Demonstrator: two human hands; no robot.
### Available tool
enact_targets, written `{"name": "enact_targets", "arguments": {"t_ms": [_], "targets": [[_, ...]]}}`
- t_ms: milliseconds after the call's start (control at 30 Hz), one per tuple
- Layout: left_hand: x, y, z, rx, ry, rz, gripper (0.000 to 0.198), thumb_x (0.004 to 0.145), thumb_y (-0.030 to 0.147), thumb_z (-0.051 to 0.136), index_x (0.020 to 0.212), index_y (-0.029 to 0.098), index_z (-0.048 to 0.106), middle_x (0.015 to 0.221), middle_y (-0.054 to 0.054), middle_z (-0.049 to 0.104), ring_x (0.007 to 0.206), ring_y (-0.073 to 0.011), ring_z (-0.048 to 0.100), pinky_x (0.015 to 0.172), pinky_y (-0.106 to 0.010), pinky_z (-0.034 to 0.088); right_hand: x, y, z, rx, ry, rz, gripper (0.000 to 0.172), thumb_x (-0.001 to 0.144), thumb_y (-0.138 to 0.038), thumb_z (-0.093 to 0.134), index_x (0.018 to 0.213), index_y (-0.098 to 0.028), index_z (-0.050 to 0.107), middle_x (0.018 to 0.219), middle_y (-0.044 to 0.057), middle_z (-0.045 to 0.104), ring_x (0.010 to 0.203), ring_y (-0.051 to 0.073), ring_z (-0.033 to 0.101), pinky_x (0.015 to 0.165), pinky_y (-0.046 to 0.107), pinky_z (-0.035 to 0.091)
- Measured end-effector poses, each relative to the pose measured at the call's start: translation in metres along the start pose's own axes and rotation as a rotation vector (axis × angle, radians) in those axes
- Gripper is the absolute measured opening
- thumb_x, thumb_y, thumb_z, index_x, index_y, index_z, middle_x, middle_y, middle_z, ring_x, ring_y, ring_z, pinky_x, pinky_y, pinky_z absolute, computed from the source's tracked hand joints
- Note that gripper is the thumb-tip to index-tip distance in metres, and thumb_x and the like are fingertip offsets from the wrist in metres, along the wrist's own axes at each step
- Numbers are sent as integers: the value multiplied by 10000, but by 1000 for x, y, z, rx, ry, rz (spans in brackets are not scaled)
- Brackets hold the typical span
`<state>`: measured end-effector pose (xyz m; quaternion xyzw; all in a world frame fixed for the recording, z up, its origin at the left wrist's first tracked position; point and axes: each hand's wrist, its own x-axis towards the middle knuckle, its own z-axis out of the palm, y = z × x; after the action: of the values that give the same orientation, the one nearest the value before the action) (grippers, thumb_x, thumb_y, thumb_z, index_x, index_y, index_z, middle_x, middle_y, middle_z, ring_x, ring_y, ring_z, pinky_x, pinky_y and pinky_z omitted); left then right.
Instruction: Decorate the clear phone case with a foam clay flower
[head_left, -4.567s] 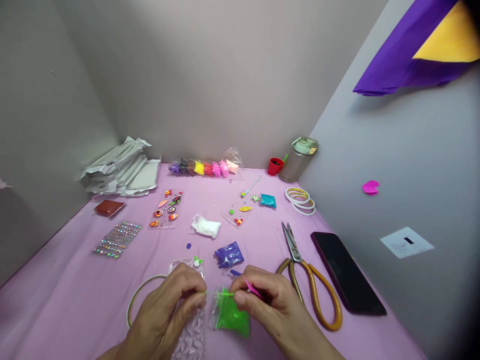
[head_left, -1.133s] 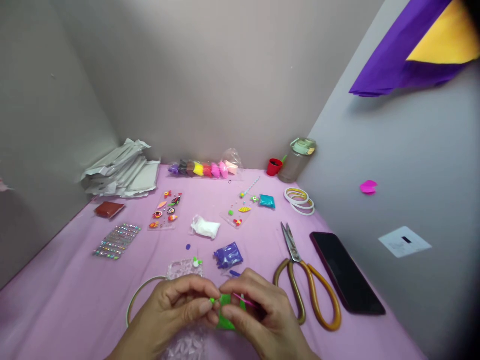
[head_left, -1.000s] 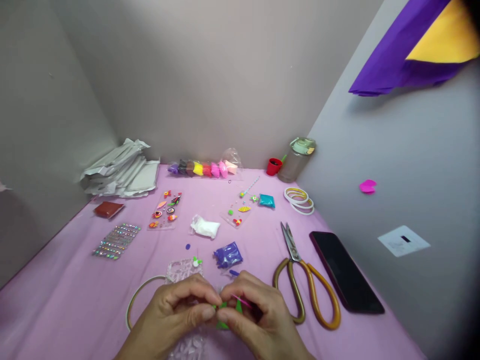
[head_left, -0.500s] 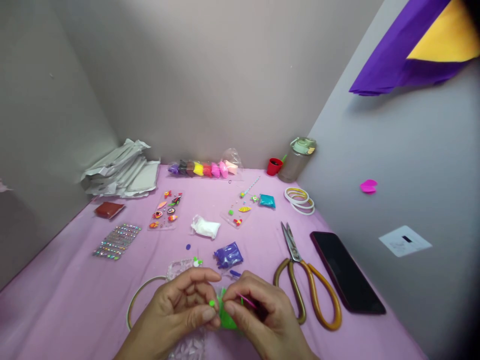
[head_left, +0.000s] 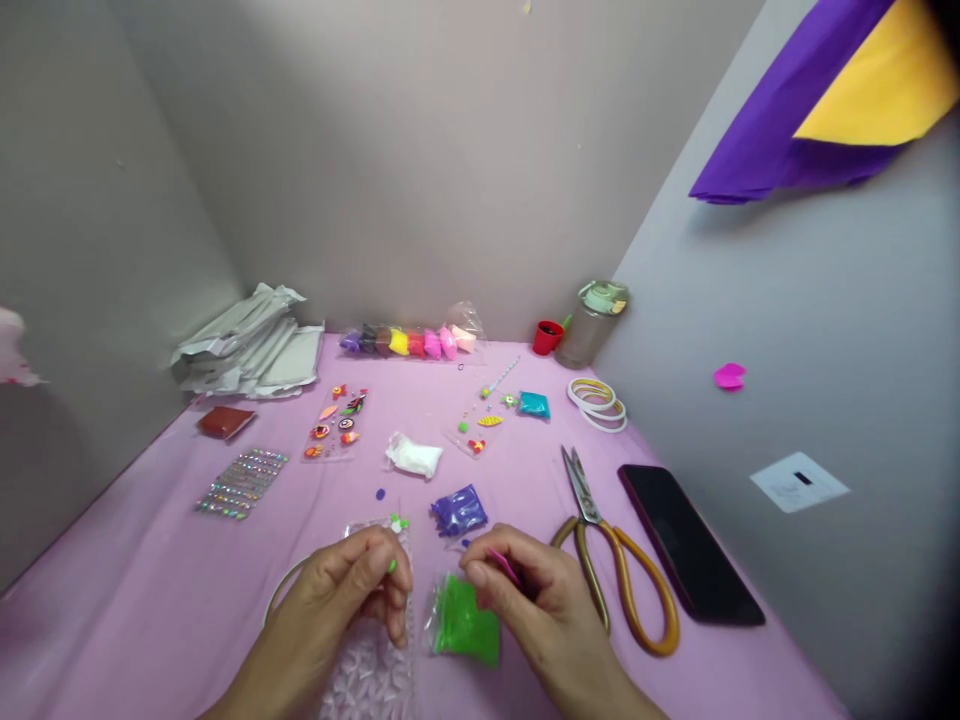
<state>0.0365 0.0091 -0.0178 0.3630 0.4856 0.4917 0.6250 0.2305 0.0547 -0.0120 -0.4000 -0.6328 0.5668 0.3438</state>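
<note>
Two hands, we log, have parted: left hand [head_left: 349, 595] pinches green bit [head_left: 391, 566]; right hand [head_left: 529, 600] pinches pink tool [head_left: 505, 567]; green bag [head_left: 465, 628] lies bare near the table [head_left: 172, 590] front edge.

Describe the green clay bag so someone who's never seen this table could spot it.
On the pink cloth-covered table, look at the near edge, between the left hand and right hand. The small clear plastic bag of bright green clay lies flat there. It alone is green; the similar bag of purple clay lies just beyond.
</note>
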Motion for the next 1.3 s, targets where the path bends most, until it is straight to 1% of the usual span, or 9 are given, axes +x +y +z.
{"name": "enact_targets", "arguments": {"t_ms": [100, 200, 300, 400, 600, 767, 967, 1167, 1300], "targets": [[-1, 5, -2, 0, 17, -8, 467, 916, 571, 555, 638, 199, 602, 578, 30, 544, 555, -137, 483, 576, -234, 400, 8, -1, 4, -64, -50, 53, 305, 922, -356, 545, 672, -182, 540, 626, -41, 448, 586, 111, 399, 531, 232, 314], [0, 10, -11, 16, 47, 24, 445, 932, 551, 543, 655, 206, 593, 586, 37, 532, 565, -135, 470, 588, -231, 400, 17, -4, 10, -307, -126, 17, 329, 929, -275, 549, 619, -188, 481, 610, -53, 440, 576, 104, 388, 542, 238, 293], [4, 16, -21, 16, 102, 66, 359, 914, 499, 606, 701, 210, 606, 647, 45, 538, 612, -129, 490, 621, -221, 415, 24, -8, 16, -624, -223, -83, 113, 905, -164, 584, 807, -206, 623, 752, -27, 643, 680, 130, 560, 636, 248, 359], [10, 18, -27, 0, 110, 75, 239, 882, 420, 679, 774, 211, 637, 674, 47, 558, 649, -126, 512, 643, -215, 426, 34, -11, 22, -911, -312, -87, 159, 906, -158, 595, 1050, -207, 640, 962, 47, 736, 831, 205, 672, 682, 285, 398], [14, 17, -30, -14, 125, 93, 150, 828, 319, 741, 825, 210, 639, 690, 52, 566, 638, -119, 534, 619, -217, 430, 52, -14, 31, -1078, -353, -3, 202, 886, -274, 688, 1017, -123, 661, 947, 141, 737, 871, 300, 690, 687, 337, 423], [14, 19, -33, 16, 153, 139, 171, 814, 332, 749, 806, 209, 631, 693, 50, 576, 651, -132, 555, 643, -236, 445, 51, -18, 42, -1095, -372, 43, 357, 839, -448, 752, 984, -128, 691, 1013, 158, 715, 890, 309, 684, 744, 368, 460], [35, 1, -46, 141, 349, 285, 195, 789, 330, 774, 758, 186, 646, 738, 39, 596, 748, -148, 542, 733, -249, 424, 50, -9, 68, -1014, -268, 133, 393, 780, -367, 808, 1041, -108, 668, 1097, 184, 664, 971, 328, 656, 811, 406, 466], [44, -15, -55, 216, 476, 374, 181, 877, 313, 702, 807, 159, 636, 774, 22, 615, 723, -165, 592, 720, -334, 485, 51, 2, 80, -690, -126, 186, 299, 682, -204, 823, 891, -168, 612, 823, 24, 621, 803, 224, 593, 738, 325, 418], [42, -10, -58, 180, 515, 404, 199, 878, 368, 693, 848, 178, 643, 841, 6, 640, 816, -188, 614, 790, -340, 485, 52, -5, 73, -317, -139, 203, 238, 715, -155, 730, 908, -169, 591, 708, -57, 516, 610, 109, 470, 605, 231, 380]]}}
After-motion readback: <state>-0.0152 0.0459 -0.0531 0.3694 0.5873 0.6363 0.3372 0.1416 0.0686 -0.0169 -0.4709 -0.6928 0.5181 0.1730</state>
